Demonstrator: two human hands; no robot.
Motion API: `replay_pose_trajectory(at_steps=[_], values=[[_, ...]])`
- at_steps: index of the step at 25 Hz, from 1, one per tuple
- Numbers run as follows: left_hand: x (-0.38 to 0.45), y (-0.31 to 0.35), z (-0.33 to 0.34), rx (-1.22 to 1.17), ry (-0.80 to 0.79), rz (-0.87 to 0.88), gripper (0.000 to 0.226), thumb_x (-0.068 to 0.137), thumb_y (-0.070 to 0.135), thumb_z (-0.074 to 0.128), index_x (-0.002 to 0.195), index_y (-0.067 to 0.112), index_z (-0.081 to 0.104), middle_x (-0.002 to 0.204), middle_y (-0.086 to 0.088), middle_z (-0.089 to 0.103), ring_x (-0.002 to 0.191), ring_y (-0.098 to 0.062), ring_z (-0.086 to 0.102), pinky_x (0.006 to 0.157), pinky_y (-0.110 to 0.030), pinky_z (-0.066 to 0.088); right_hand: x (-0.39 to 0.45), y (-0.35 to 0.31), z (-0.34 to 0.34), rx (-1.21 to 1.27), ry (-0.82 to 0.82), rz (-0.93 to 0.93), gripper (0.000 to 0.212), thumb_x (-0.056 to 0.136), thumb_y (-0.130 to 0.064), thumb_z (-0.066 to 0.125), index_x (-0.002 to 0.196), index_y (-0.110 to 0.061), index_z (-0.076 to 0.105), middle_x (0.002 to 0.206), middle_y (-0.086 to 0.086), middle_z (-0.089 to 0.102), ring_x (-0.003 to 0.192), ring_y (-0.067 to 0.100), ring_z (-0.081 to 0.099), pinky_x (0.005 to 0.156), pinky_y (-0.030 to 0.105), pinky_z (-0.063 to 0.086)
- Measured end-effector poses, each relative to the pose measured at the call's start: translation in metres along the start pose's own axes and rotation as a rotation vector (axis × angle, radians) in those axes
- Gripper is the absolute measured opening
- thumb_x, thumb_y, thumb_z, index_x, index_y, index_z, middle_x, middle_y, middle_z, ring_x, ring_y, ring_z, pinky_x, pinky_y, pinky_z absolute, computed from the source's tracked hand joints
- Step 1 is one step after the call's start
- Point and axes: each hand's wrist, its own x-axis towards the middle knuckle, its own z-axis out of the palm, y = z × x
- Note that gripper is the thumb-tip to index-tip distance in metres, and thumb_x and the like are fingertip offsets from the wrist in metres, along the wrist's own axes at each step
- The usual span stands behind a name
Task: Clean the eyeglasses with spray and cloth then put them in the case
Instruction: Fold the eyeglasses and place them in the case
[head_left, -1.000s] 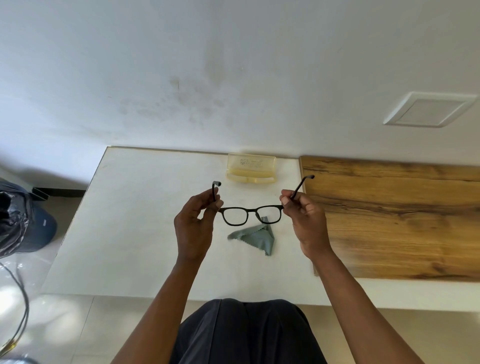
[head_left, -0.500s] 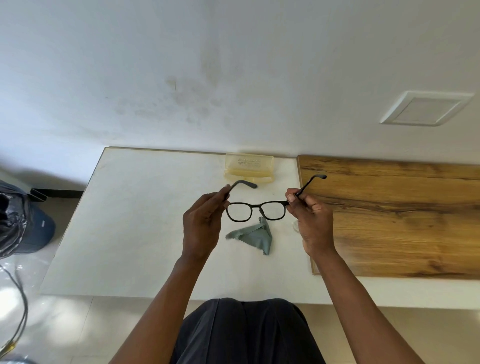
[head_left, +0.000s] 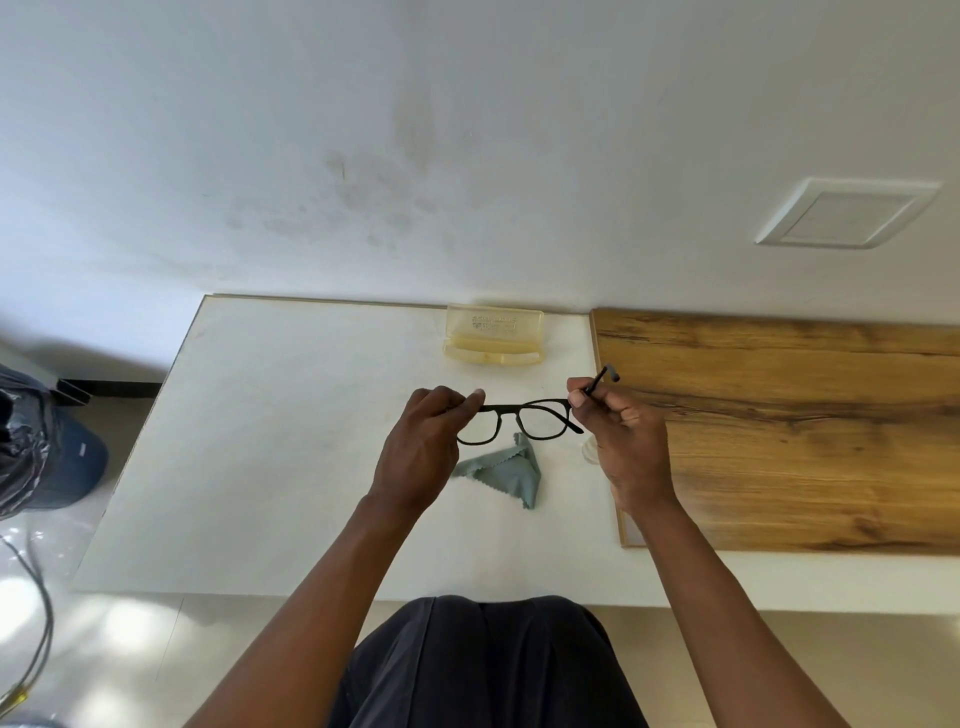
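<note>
1. White table (head_left: 270, 467) at centre, set against a stained white wall (head_left: 363, 156).
2. Wooden board (head_left: 805, 441) at 3 o'clock, lying on the table.
3. White square wall plate (head_left: 847, 213) at 2 o'clock.
4. Black bag (head_left: 21, 441) and blue bin (head_left: 78, 467) at 9 o'clock, on the floor.

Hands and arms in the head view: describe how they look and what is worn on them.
Both arms are bare to the edge of the picture, with no sleeves showing. The left hand and right hand wear no gloves, and no rings, watch or bracelets show. Fingernails look short and unpainted. Dark trousers cover the lap.
</note>
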Motion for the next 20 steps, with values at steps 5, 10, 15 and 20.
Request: replay_pose_trajectory(at_steps=[5,10,15,20], values=[[-0.001,0.003,0.0,-0.019,-0.013,-0.049,0.043,0.074,-0.018,0.06,0.109,0.006,0.068,0.082,-0.008,0.067,0.073,-0.026,0.058,0.058,-0.031,0.053,0.0,-0.001,0.0,-0.063,-0.001,-0.043,0.022,0.084,-0.005,0.063,0.094,-0.024,0.067,0.096,0.005,0.068,0.084,0.0,0.062,0.074,0.016,0.05],[0.002,0.02,-0.009,-0.355,0.116,-0.482,0.025,0.078,-0.002,0.068,0.102,0.004,0.07,0.094,-0.002,0.066,0.079,-0.005,0.06,0.074,-0.001,0.041,0.001,0.002,0.001,-0.085,0.0,-0.09,0.026,0.084,-0.001,0.061,0.107,-0.015,0.062,0.093,0.006,0.066,0.078,-0.006,0.062,0.073,0.013,0.051],[0.007,0.018,-0.017,-0.714,0.1,-0.96,0.019,0.08,0.007,0.069,0.094,0.019,0.072,0.086,-0.002,0.069,0.077,-0.013,0.061,0.083,-0.023,0.05,0.002,0.009,0.003,-0.145,-0.015,-0.139,0.023,0.086,-0.006,0.06,0.106,-0.018,0.063,0.096,0.008,0.067,0.082,-0.004,0.062,0.077,0.018,0.053],[0.014,0.022,-0.029,-1.123,0.153,-1.1,0.014,0.082,-0.007,0.061,0.091,0.002,0.066,0.082,-0.008,0.062,0.074,-0.017,0.058,0.084,-0.031,0.054,0.006,0.01,0.003,-0.426,-0.076,-0.398,0.027,0.089,-0.01,0.054,0.114,-0.004,0.062,0.091,0.005,0.063,0.079,-0.004,0.058,0.071,0.005,0.046]])
